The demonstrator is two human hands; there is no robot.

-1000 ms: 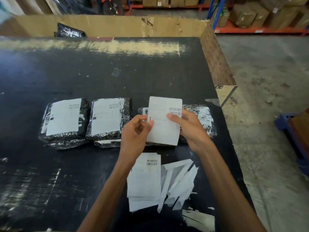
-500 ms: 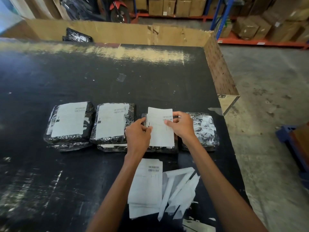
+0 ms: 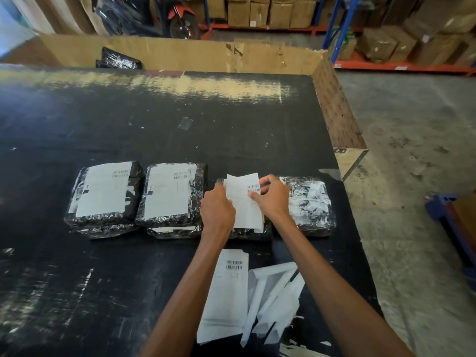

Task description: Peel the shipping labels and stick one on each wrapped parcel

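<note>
Free: the wide far stretch of tabletop (image 3: 231, 140) behind the parcels, where you cross only a flat clear scrap (image 3: 185, 123).
Free: the near-left tabletop.
Blocked: one row of wrapped parcels set close side by side, from leftmost parcel (image 3: 105, 194) to rightmost parcel (image 3: 306, 204).
Blocked: the cardboard wall (image 3: 334, 109) along the far and right edges.
Low, just before you: label stack (image 3: 226, 292), backing strips (image 3: 275, 292).

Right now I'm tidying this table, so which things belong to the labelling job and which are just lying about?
Job: label in left hand and right hand, wrapped parcels, label stack, peeled backing strips.
Lying about: clear scrap, black bags, motorbike, shelf boxes.
</note>
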